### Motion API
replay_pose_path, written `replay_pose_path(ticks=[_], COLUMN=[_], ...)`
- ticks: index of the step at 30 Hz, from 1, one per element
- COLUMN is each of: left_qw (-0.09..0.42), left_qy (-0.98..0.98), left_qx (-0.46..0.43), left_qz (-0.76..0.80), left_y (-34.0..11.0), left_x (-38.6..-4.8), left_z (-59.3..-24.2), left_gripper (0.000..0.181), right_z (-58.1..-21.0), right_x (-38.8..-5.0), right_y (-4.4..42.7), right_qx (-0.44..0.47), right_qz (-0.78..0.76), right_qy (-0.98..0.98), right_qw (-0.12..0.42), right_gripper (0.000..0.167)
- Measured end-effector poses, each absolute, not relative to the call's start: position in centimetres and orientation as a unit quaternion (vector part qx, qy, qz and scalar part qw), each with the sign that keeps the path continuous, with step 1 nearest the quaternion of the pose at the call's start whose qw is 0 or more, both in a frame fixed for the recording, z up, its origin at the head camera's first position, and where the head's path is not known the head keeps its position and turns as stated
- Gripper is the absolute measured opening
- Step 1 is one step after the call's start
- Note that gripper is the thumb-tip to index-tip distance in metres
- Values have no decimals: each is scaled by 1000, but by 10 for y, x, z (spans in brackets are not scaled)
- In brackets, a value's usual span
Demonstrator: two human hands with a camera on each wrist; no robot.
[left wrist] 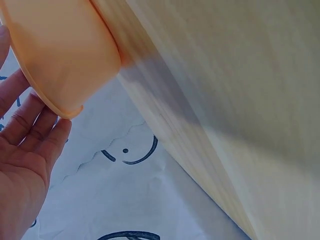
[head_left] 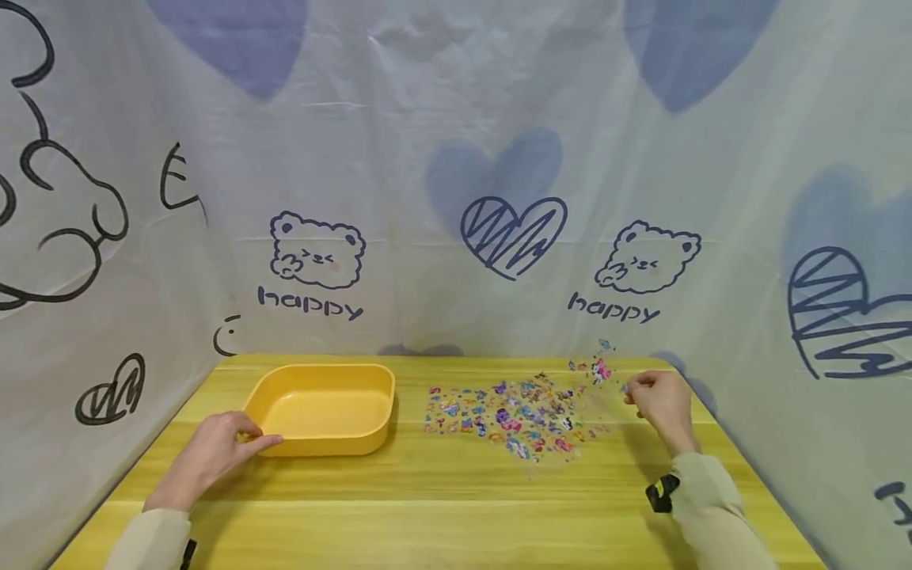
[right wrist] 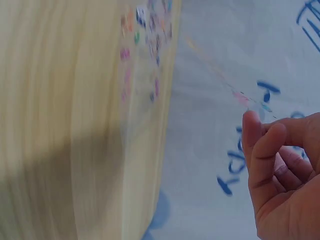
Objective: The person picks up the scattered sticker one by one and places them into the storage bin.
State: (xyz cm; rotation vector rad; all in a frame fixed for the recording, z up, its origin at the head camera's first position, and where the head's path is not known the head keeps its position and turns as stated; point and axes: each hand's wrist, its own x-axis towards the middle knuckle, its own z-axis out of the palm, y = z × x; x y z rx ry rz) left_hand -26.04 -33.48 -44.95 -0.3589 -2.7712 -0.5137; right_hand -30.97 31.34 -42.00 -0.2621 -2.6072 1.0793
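Note:
A yellow plastic basin point(head_left: 321, 451) sits at the table's left side. My left hand point(head_left: 221, 447) holds its near left corner, with the thumb along the front and the fingers at the rim; in the left wrist view the fingers point(left wrist: 32, 117) reach the rim of the basin point(left wrist: 75, 60). Clear sticker sheets point(head_left: 509, 416) with small colourful cartoon figures lie right of the middle. My right hand point(head_left: 663, 404) pinches the edge of a clear sticker sheet point(head_left: 601, 370) between thumb and index finger, raised above the table. The right wrist view shows this sheet point(right wrist: 241, 98) nearly edge-on.
The yellow wood-grain table point(head_left: 427, 514) runs up to white cloth walls point(head_left: 413, 174) printed with hearts and bears at the back and sides. A dark strap device point(head_left: 663, 493) is on my right wrist. The lying sheets are spread between basin and right hand.

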Motion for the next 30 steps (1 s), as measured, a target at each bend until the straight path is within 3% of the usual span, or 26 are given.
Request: replay_pose_path(ticks=[16,30], left_qw=[145,144], left_qy=[-964,-964], left_qx=[-116,-117], left_qz=[-189,-190], left_y=[-335,-335], left_x=[-259,-259], left_z=[-448,-449], left_gripper=[36,35], right_z=[-422,-418], right_x=[-323,-326], right_y=[242,189], right_qx=[-59,-34], right_qz=[414,458], right_qy=[-901,-885], right_qw=[113,79], right_gripper=[28,18])
